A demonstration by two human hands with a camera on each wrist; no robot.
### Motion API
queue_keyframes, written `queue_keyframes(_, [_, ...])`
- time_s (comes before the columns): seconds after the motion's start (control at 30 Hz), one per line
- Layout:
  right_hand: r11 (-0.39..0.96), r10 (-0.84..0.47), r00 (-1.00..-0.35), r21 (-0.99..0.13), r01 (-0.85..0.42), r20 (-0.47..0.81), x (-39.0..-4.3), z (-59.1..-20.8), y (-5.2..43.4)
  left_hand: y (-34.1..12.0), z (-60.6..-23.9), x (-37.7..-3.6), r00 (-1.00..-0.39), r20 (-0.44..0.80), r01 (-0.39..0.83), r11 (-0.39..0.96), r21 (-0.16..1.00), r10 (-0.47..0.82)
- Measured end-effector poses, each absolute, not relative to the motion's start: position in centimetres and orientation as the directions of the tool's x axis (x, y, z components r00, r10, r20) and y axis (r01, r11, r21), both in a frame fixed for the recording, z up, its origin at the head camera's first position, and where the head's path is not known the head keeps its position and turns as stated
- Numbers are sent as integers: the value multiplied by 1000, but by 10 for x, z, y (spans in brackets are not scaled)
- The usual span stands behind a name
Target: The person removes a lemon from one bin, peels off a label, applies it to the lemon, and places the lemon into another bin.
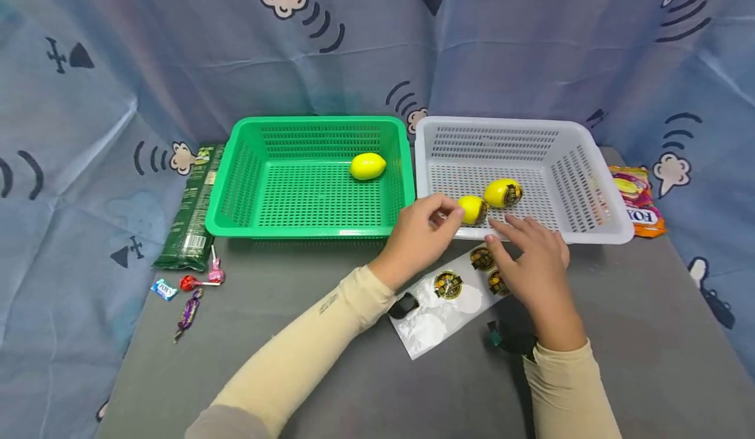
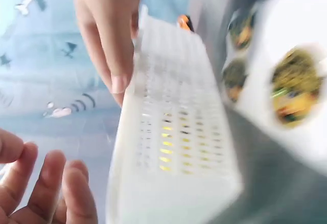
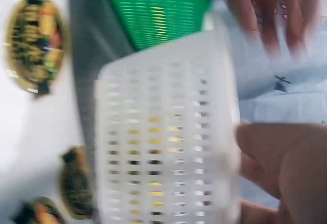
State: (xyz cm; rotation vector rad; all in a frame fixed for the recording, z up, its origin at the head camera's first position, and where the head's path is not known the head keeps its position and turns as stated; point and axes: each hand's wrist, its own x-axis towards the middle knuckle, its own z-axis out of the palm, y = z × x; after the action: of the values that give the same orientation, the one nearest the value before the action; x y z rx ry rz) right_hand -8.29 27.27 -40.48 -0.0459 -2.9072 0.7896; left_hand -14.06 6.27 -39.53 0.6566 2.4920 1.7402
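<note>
**Two hands at the white basket's near rim, one lemon at the fingertips**

Two bare hands in view. Left hand [image 1: 420, 234] reaches over the near rim of the white basket [image 1: 596, 229]; its curled fingertips meet a small yellow lemon with a dark label [image 1: 474, 209]. Whether thumb and fingers actually pinch it or only touch it cannot be told from the head view. Left wrist view is blurred: loosely curled fingers [image 2: 51, 183] show at bottom left with nothing seen between them, and the lemon appears only as yellow through the basket slots.

Right hand [image 1: 533, 262] lies just right of the left hand, fingers straight and spread, holding nothing; fingertips reach the basket's near rim, palm rests over the sticker sheet [image 1: 439, 311].

Count, outward from the lemon:
- Labelled lemons in the white basket: 2. The second [image 1: 504, 192] lies just beyond and right of the first.
- Plain lemon [image 1: 368, 166]: 1, in the green basket [image 1: 236, 193], left of the white one and touching it side to side.
- Round dark stickers on the sheet: 3 visible [image 1: 448, 284]; the right hand partly covers two.
- Far left on the table: 1 green packet [image 1: 193, 213], about 4 small sweets [image 1: 197, 283].
- Far right: 1 orange bag [image 1: 639, 203], partly hidden behind the basket.

Both wrist views are motion-blurred; sticker print unreadable.
</note>
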Motion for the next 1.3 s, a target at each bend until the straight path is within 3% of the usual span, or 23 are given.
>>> queue_keyframes(0.17, [834,75,-984,-552,-27,161,-89,-385,270,11,-426,-89,-958,140,183,155,971,252])
queue_keyframes(0.3, [812,43,-968,-573,-111,249,-102,-372,235,-21,-444,-63,-984,92,112,126,986,149])
queue_keyframes(0.53, [909,-159,-966,-351,-223,203,-112,-384,136,-56,-439,-60,-990,108,117,95,989,94])
queue_keyframes(0.7, [936,-138,-965,-289,-200,222,-112,-394,116,-67,-389,-113,-995,81,90,153,984,62])
queue_keyframes(0.83, [931,-127,-966,-309,-195,227,-112,-394,116,-60,-360,-192,-976,-164,-71,507,859,140])
queue_keyframes(0.9, [926,-134,-969,-322,-198,209,-112,-395,115,-52,-360,-232,-935,-305,-108,674,731,182])
queue_keyframes(0.97, [924,-138,-972,-328,-195,190,-112,-396,113,-44,-367,-264,-882,-422,-131,749,649,211])
queue_keyframes(1.1, [926,-151,-973,-321,-201,172,-110,-400,105,-31,-393,-299,-830,-509,-181,753,633,228])
queue_keyframes(1.3, [920,-180,-968,-317,-229,176,-110,-399,98,-28,-419,-310,-896,-408,-203,657,726,175])
